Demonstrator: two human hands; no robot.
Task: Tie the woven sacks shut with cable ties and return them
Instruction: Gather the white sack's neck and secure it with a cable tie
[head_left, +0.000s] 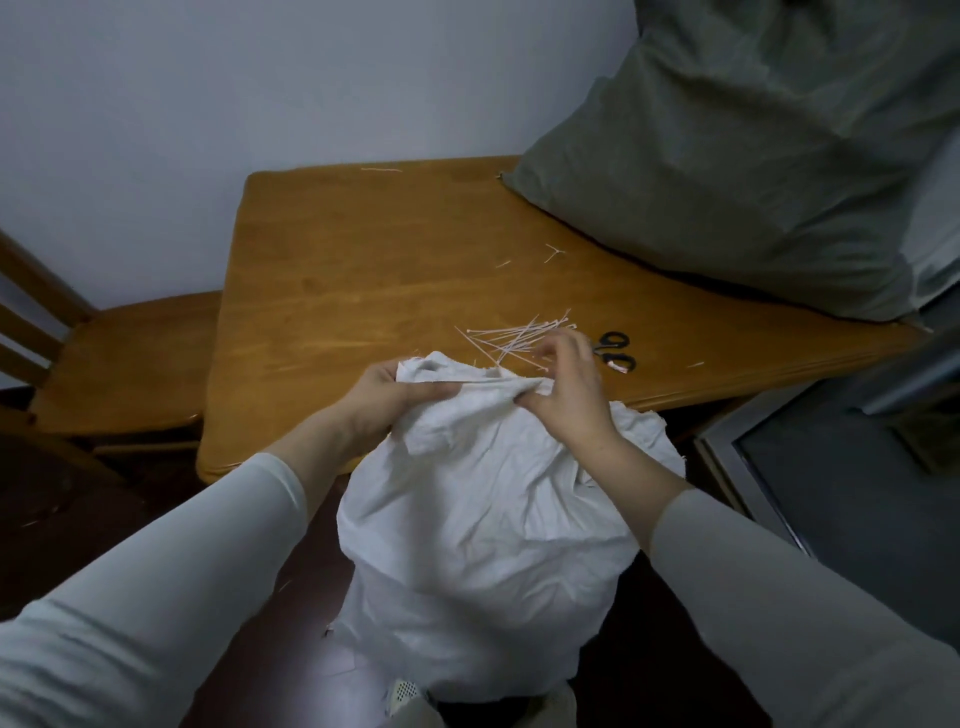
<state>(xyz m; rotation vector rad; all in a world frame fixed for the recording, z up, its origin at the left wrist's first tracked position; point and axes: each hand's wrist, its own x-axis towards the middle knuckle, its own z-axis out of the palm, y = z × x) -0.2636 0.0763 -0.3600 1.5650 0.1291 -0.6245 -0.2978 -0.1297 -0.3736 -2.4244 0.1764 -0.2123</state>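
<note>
Big grey-green sack (727, 171) sat upper right on the wooden table (363, 249). White woven sack (483, 519), lower centre, stood against the table edge. It looked soft, crinkly and probably slippery, so best gathered tight at the neck. Left hand (384, 400) clutched the bunched mouth and right hand (566, 395) pinched the same fold. Cable ties (509, 335) lay just behind, scissors (615, 351) beside them.

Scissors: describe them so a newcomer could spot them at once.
Start at the wooden table. Near its front edge, just right of the loose pile of white cable ties, lie the scissors. Their black loop handles are the only black thing on the tabletop.
</note>
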